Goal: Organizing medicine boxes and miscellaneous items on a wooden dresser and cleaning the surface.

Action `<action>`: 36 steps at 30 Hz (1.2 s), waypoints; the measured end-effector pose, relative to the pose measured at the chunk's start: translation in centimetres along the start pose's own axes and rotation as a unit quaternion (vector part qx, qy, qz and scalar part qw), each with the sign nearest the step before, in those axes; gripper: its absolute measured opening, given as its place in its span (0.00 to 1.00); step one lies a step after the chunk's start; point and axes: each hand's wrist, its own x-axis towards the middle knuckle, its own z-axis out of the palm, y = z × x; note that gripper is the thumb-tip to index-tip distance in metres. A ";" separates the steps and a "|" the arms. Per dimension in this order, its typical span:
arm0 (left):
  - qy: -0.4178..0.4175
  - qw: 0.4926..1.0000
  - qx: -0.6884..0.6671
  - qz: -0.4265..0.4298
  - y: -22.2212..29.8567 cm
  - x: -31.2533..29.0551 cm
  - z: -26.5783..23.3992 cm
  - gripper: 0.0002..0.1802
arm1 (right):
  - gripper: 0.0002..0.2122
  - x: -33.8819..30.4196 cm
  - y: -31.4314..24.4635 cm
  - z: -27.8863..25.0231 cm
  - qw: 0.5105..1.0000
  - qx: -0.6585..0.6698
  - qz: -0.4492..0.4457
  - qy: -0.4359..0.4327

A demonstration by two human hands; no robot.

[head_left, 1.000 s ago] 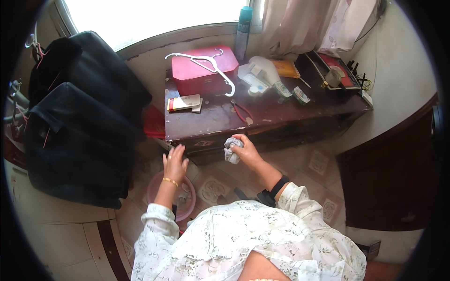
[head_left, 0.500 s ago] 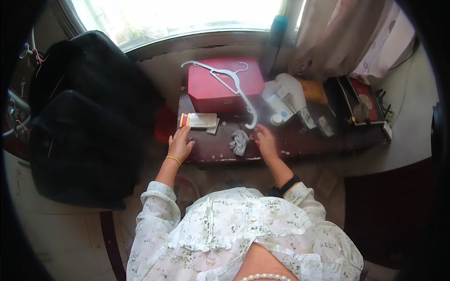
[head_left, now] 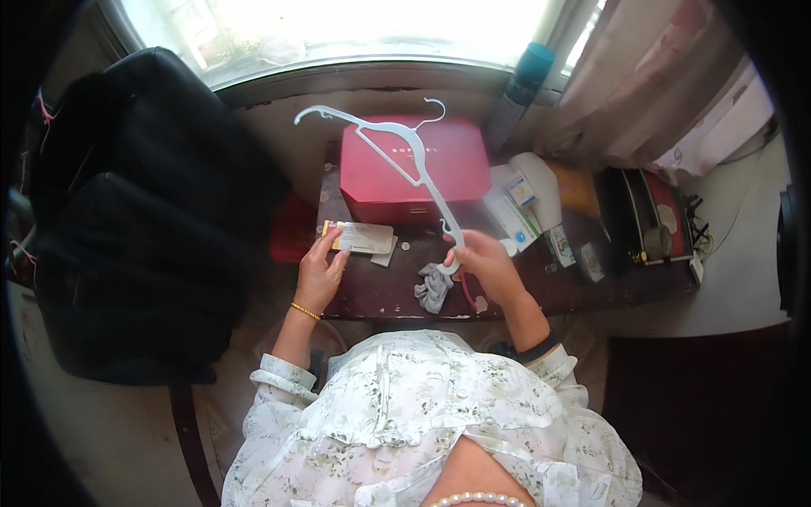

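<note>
One white hanger (head_left: 415, 144) slants toward the person, held at its near end

One dark red-brown table (head_left: 372, 291), its wood scuffed pale along the near edge, bears everything that follows. On it sits one red box (head_left: 465, 173) with cut corners and a smooth lid. The hanger, hard plastic, crosses above that lid; whether they touch cannot be told. Its long axis runs from far left to near right: one arm points left, the other toward the person, and its single hook curls away, toward the far side.

Two hands are at work. The right hand (head_left: 487, 264) grasps the hanger's near end, fingers curled around it. The left hand (head_left: 318, 277) has bent fingers over one carton's (head_left: 367, 238) left end; whether it grips cannot be told. That carton is flat and oblong, white with a yellow end, its length running left to right. One crumpled gray cloth (head_left: 432, 293), soft and folded, lies just beside the right hand. One curved red handle (head_left: 467, 292) shows to its right.
</note>
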 end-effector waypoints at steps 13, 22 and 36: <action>0.033 0.958 -0.278 0.059 7.3 2.3 -10.4 0.17 | 0.09 6.0 -3.1 6.2 0.972 -0.187 -0.146 0.000; 0.193 0.852 0.419 0.248 3.3 10.8 -19.6 0.25 | 0.08 10.9 -9.3 2.9 0.897 -0.336 -0.277 0.078; 0.123 0.966 0.204 0.103 -8.7 19.6 -16.0 0.11 | 0.18 12.6 -8.3 2.7 0.798 -0.479 -0.284 0.232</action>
